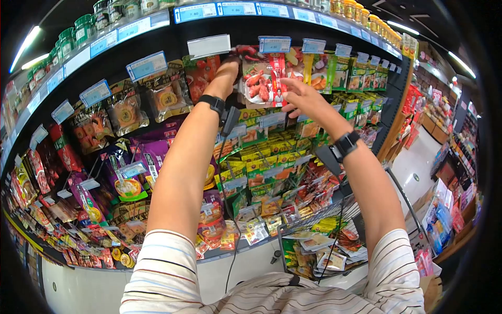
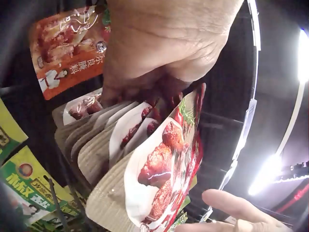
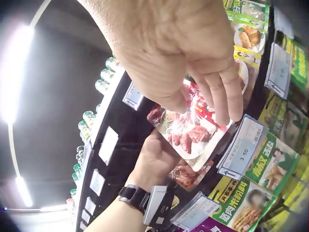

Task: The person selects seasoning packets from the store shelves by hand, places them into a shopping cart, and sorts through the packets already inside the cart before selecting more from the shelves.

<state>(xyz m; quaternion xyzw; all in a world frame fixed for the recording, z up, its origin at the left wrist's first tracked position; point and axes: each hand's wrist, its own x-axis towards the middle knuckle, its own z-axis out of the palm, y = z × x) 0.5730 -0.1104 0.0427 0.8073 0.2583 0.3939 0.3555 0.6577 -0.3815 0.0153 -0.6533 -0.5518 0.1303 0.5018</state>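
Observation:
A hanging row of red and white seasoning packets point(image 1: 257, 88) with pictures of chicken wings is before me on the shelf rack. My left hand point(image 1: 226, 74) reaches in at their left side. In the left wrist view its bent fingers go in among the packets, and the fingertips are hidden; the front packet point(image 2: 157, 174) tilts away from several behind it. My right hand point(image 3: 178, 58) is at the front packet's right side, fingers extended and spread over its printed face.
An orange-red packet point(image 2: 65, 50) hangs left of the row, and yellow-green packets point(image 1: 319, 73) hang right of it. Price tags point(image 1: 274, 44) jut out above. Jars point(image 1: 83, 29) line the top shelf. A wire basket point(image 1: 282, 246) with several packets stands below my right arm.

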